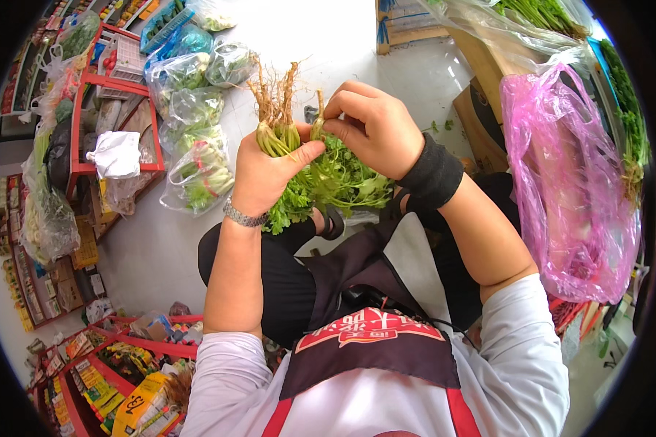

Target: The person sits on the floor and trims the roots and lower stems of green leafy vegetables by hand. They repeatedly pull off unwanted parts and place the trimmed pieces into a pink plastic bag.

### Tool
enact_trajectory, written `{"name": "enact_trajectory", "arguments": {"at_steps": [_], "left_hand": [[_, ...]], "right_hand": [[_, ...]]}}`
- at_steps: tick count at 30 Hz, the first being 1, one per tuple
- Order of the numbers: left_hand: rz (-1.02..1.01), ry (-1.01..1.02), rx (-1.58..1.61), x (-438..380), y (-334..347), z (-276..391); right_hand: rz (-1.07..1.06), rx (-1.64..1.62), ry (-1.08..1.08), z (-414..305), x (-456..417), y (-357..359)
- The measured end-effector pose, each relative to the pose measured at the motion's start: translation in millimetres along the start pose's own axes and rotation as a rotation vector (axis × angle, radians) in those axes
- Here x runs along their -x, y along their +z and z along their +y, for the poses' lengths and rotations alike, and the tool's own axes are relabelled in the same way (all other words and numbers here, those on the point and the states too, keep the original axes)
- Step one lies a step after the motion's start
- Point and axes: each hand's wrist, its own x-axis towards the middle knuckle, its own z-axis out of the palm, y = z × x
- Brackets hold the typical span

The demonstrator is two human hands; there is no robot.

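Observation:
My left hand (268, 169) grips a bunch of leafy herbs, perhaps coriander, by the pale stem bases (279, 137). Stringy brown roots (276, 95) stick up above that fist, and some green leaves (288, 205) hang below it. Beside it, my right hand (374, 123) pinches a single rooted stem (318, 117) between thumb and fingertips, close to the left thumb. Under both hands spreads a heap of the same green leaves (350, 177), near my sandalled feet; what it rests on is mostly hidden.
Clear plastic bags of vegetables (199, 169) stand on the floor at left, next to a red-framed rack (117, 79). At right, a pink plastic bag (574, 185) hangs near a cardboard box (478, 120). Packaged goods fill a red shelf (109, 377) at lower left.

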Motion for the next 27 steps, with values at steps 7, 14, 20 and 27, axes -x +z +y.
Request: {"name": "enact_trajectory", "arguments": {"at_steps": [7, 14, 20, 27], "left_hand": [[0.066, 0.005, -0.061, 0.7, -3.7, 1.6], [0.227, -0.034, 0.098, -1.5, -30.9, 0.5], [0.282, 0.008, 0.152, -0.5, -40.3, 6.2], [0.288, 0.030, 0.163, 1.4, -50.3, 4.4]], "right_hand": [[0.169, 0.372, -0.122, 0.8, 2.9, -6.1], [0.337, 0.179, 0.015, 1.7, -7.2, -41.1], [0.261, 0.190, 0.055, 27.3, -2.3, -16.4], [-0.084, 0.344, 0.181, 63.5, 14.1, 23.4]]}}
